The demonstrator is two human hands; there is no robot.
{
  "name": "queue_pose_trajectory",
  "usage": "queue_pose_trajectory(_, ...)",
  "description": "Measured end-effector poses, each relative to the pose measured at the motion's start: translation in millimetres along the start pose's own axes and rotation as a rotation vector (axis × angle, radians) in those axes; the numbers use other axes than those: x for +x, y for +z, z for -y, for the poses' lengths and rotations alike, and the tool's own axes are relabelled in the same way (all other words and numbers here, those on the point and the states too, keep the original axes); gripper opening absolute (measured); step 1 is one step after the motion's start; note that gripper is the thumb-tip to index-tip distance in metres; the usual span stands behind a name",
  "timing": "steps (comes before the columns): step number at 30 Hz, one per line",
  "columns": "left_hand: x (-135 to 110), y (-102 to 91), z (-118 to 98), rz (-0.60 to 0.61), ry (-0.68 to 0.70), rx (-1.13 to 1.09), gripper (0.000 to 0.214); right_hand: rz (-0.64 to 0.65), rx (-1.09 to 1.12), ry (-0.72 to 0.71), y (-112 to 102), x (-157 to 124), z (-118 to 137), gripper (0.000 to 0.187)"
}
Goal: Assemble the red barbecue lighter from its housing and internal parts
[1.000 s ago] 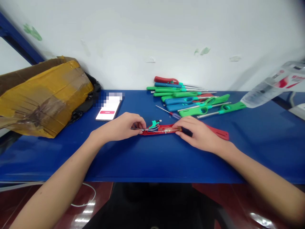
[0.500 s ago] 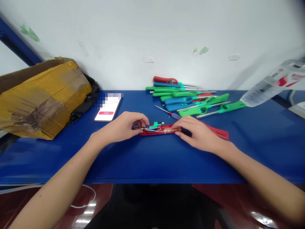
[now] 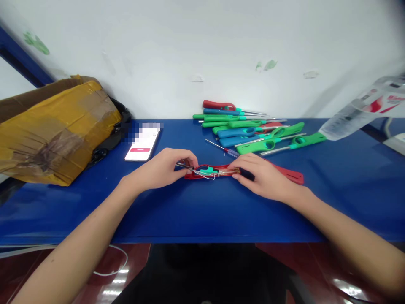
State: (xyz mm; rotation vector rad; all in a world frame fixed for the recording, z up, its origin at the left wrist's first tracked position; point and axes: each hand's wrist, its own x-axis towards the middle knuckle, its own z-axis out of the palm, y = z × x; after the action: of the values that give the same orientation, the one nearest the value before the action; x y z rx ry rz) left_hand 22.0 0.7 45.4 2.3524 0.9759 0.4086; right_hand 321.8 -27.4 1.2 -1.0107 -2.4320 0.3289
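Note:
A red gas lighter's opened casing (image 3: pixel 289 175) lies lengthwise on the blue table, with inner parts exposed. My left hand (image 3: pixel 169 166) pinches a thin metal tube (image 3: pixel 182 164) at the casing's left end; white wires (image 3: pixel 205 174) run from it. A green trigger piece (image 3: pixel 208 170) sits in the casing between my hands. My right hand (image 3: pixel 262 175) is closed over the casing, thumb and forefinger either side of a brass-coloured fitting (image 3: pixel 235 171). A dark part (image 3: pixel 247 174) shows under the palm; its kind is unclear.
Several red, blue and green gas lighters (image 3: pixel 242 133) lie piled behind, with a screwdriver (image 3: pixel 232 152) before them. A phone (image 3: pixel 141 145) and a taped cardboard box (image 3: pixel 63 131) are at left. A water bottle (image 3: pixel 357 109) leans at right. The wall closes off the back.
The green trigger piece has turned and come down into the casing, lying flatter. The white wires now loop toward the front edge. Both hands have hardly moved.

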Motion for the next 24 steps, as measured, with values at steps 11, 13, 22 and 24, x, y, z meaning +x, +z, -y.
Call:
queue_pose_trajectory(11,-1,-0.9,5,0.02,0.019,0.042,0.02,-0.015,-0.014,0.006,2,-2,-3,0.021)
queue_pose_trajectory(13,-1,-1.1,4,0.032,0.015,0.049,0.021,-0.026,-0.015,0.013,2,-2,-5,0.024)
queue_pose_trajectory(22,-2,0.4,0,0.059,0.038,0.107,0.022,-0.033,-0.006,-0.012,-2,14,2,0.02)
queue_pose_trajectory(24,-2,1.2,1,0.05,0.058,0.119,0.021,0.001,-0.022,-0.024,-1,23,8,0.02)
